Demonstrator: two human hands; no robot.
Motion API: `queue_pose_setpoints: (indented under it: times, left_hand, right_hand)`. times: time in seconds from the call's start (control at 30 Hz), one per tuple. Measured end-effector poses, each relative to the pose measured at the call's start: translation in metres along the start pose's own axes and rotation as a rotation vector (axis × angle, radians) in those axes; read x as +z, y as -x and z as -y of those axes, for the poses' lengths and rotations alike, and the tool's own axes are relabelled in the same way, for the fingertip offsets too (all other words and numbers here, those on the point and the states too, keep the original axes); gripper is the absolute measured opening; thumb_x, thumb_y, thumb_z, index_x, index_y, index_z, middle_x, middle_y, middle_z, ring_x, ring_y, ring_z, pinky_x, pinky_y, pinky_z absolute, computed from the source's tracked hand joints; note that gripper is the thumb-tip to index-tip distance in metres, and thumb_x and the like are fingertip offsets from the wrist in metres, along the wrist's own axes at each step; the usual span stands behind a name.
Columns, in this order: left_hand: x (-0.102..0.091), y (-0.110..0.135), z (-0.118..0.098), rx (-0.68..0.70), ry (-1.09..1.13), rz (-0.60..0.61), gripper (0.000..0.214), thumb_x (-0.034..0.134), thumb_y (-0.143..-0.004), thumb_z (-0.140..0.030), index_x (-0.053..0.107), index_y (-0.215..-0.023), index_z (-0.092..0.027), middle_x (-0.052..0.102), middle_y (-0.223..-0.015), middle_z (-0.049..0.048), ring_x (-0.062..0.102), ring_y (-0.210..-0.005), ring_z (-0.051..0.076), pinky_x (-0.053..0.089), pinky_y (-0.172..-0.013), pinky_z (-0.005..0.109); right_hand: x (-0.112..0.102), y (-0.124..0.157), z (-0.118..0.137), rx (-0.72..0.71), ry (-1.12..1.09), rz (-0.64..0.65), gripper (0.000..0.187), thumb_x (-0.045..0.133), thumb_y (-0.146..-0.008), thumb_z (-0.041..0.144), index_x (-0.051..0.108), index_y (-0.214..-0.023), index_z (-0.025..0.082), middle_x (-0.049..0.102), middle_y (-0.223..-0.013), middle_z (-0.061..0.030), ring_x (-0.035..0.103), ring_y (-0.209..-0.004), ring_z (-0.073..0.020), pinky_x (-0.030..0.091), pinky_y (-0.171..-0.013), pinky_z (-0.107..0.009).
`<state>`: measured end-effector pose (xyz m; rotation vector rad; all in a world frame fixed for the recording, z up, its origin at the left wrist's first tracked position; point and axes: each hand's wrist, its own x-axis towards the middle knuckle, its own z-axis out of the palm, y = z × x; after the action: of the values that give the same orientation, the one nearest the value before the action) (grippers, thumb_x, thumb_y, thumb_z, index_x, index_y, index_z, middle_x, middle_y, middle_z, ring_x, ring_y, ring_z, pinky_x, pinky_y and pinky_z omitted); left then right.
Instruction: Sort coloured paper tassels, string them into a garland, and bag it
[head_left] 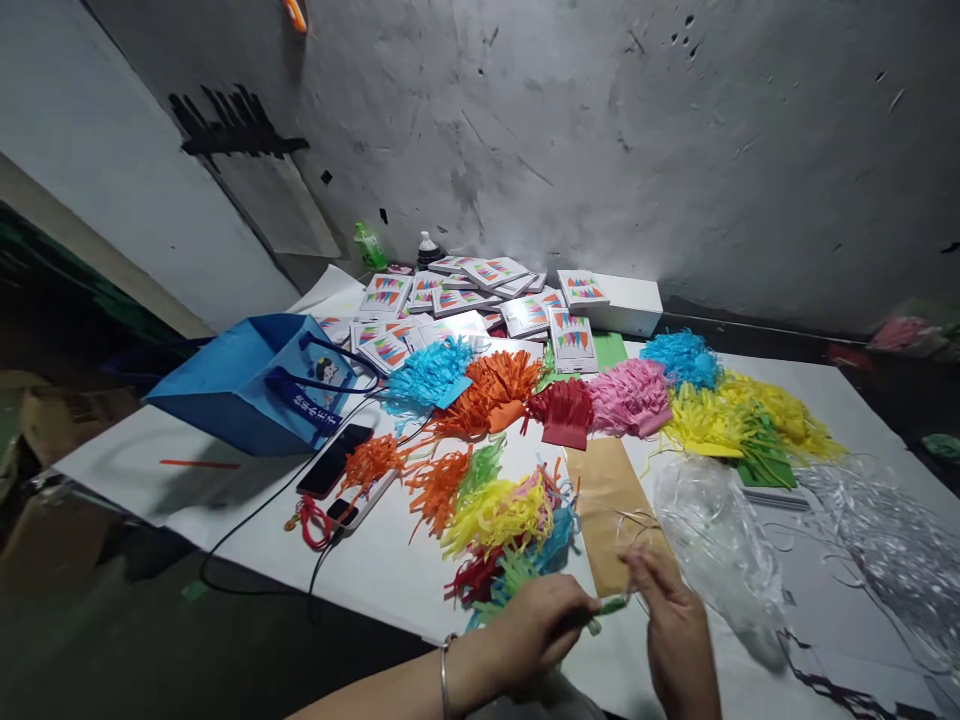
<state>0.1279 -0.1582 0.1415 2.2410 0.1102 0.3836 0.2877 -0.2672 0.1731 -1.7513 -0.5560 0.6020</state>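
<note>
My left hand [541,622], with a bangle at the wrist, is closed on the twisted green end [613,605] of a paper tassel. My right hand [673,628] pinches a thin pale string [628,588] beside that end. Just beyond my left hand lies a bunch of fringed paper tassels: yellow [487,515], orange [439,485], dark red [476,578] and light green [517,572]. A brown paper sheet [606,500] lies flat under the string. The lower part of the green tassel is hidden behind my left hand.
Fringed paper stacks, among them an orange one [491,390], cross the white table [262,520]. Packets [480,290] pile up behind. At left stand a blue bag [232,385] and a phone [335,460] with cables; at right lie clear plastic [712,530] and silvery strips [885,550].
</note>
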Motion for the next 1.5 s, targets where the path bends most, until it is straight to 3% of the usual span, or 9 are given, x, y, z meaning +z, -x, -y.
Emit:
queue_pose_setpoints:
  times: [0.13,0.23,0.33,0.43,0.6,0.83,0.97,1.23,1.5]
  left_hand:
    - [0.006,-0.008,0.007,0.108,0.021,0.354,0.029,0.064,-0.079,-0.019,0.065,-0.108,-0.023,0.069,-0.105,0.0064,0.063,-0.093,0.021,0.047,-0.084,0.028]
    - [-0.011,-0.029,0.025,-0.150,-0.044,0.189,0.023,0.054,-0.087,-0.023,0.067,-0.107,-0.022,0.069,-0.105,0.0063,0.061,-0.096,0.019,0.045,-0.087,0.028]
    - [-0.037,-0.059,0.056,-0.633,-0.294,-0.103,0.028,0.043,-0.093,-0.029,0.069,-0.100,-0.018,0.068,-0.102,0.0116,0.059,-0.099,0.023,0.042,-0.089,0.035]
    - [-0.054,-0.079,0.081,-0.756,-0.364,-0.131,0.022,0.056,-0.086,-0.027,0.070,-0.082,-0.011,0.067,-0.088,0.0172,0.059,-0.093,0.029,0.041,-0.085,0.042]
    - [-0.063,-0.061,0.068,-0.619,-0.280,-0.216,0.018,0.052,-0.089,-0.024,0.067,-0.090,-0.015,0.067,-0.101,0.0108,0.057,-0.099,0.023,0.041,-0.089,0.036]
    - [-0.059,-0.017,0.000,-0.496,0.841,-0.360,0.029,0.067,-0.081,-0.043,0.067,-0.092,-0.017,0.067,-0.084,0.0023,0.058,-0.078,0.016,0.043,-0.072,0.026]
    - [-0.053,-0.013,-0.011,-0.528,1.154,-0.421,0.030,0.077,-0.072,-0.041,0.067,-0.087,-0.017,0.064,-0.078,-0.0003,0.056,-0.071,0.012,0.043,-0.070,0.024]
    - [-0.048,-0.013,-0.013,-0.584,1.160,-0.410,0.032,0.078,-0.071,-0.042,0.067,-0.086,-0.016,0.064,-0.078,0.0003,0.057,-0.070,0.012,0.043,-0.068,0.024]
    - [-0.052,-0.015,-0.015,-0.474,0.710,-0.368,0.026,0.063,-0.084,-0.041,0.067,-0.090,-0.016,0.067,-0.082,0.0031,0.059,-0.076,0.016,0.045,-0.071,0.026]
  right_hand:
    - [-0.067,-0.026,-0.024,0.132,0.311,-0.456,0.054,0.058,-0.072,0.064,0.074,-0.096,0.019,0.072,-0.106,-0.0092,0.061,-0.103,-0.0310,0.044,-0.091,-0.038]
    - [-0.098,-0.034,-0.030,0.139,0.436,-0.532,0.052,0.056,-0.073,0.064,0.073,-0.099,0.022,0.074,-0.100,-0.0070,0.063,-0.098,-0.0306,0.046,-0.085,-0.037]
    - [-0.080,-0.030,-0.029,0.129,0.270,-0.332,0.061,0.059,-0.070,0.066,0.070,-0.107,0.018,0.073,-0.076,-0.0042,0.067,-0.072,-0.0232,0.050,-0.070,-0.032]
    - [-0.035,-0.021,-0.029,0.105,0.092,-0.070,0.066,0.062,-0.067,0.068,0.072,-0.103,0.013,0.064,-0.059,-0.0002,0.056,-0.048,-0.0147,0.048,-0.051,-0.026]
    - [0.009,-0.009,-0.020,-0.082,0.132,0.047,0.053,0.056,-0.081,0.060,0.074,-0.102,0.015,0.062,-0.060,-0.0005,0.056,-0.052,-0.0141,0.046,-0.050,-0.023]
    - [0.026,0.009,0.031,-0.251,0.146,0.245,0.035,0.053,-0.090,0.044,0.071,-0.108,0.021,0.070,-0.075,-0.0047,0.064,-0.063,-0.0164,0.052,-0.061,-0.023]
    - [0.039,0.018,0.044,-0.272,0.103,0.259,0.027,0.055,-0.089,0.038,0.072,-0.103,0.021,0.072,-0.081,-0.0052,0.064,-0.061,-0.0151,0.051,-0.059,-0.021]
    - [0.035,0.023,0.048,-0.288,0.097,0.209,0.026,0.056,-0.088,0.036,0.072,-0.098,0.019,0.073,-0.080,-0.0060,0.067,-0.059,-0.0158,0.053,-0.056,-0.021]
    - [0.023,0.021,0.050,-0.341,0.208,0.169,0.025,0.056,-0.088,0.035,0.073,-0.096,0.020,0.075,-0.089,-0.0088,0.071,-0.074,-0.0206,0.057,-0.066,-0.024]
